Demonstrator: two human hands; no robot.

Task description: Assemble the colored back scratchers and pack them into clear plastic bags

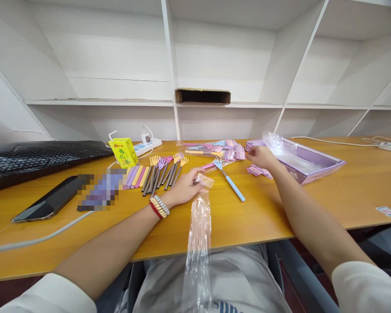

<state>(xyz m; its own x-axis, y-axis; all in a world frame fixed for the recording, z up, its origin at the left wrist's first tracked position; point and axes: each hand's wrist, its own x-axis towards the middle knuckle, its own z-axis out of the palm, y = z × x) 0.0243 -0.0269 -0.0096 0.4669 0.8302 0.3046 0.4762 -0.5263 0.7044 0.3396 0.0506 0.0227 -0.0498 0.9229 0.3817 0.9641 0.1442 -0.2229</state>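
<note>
My left hand [186, 188] is closed on the top end of a long clear plastic bag [200, 226], which hangs over the table edge onto my lap. Just right of it lies a back scratcher with a light blue claw and handle [235, 188]. My right hand [260, 157] is by the purple box, above small pink cards [260, 171]; its fingers are curled together, and what they hold, if anything, is hidden. Behind, bagged back scratchers with pink cards [228, 152] lie in a pile. Several claw-headed metal rods [164, 171] lie left of my left hand, beside coloured handles [137, 176].
A shallow purple box [313, 167] holding clear plastic bags stands at right. Leftward are a yellow drink carton [124, 152], a power strip [150, 145], a black phone [47, 200] and a white cable [61, 229]. White shelves [231, 106] with a cardboard box [202, 96] rise behind.
</note>
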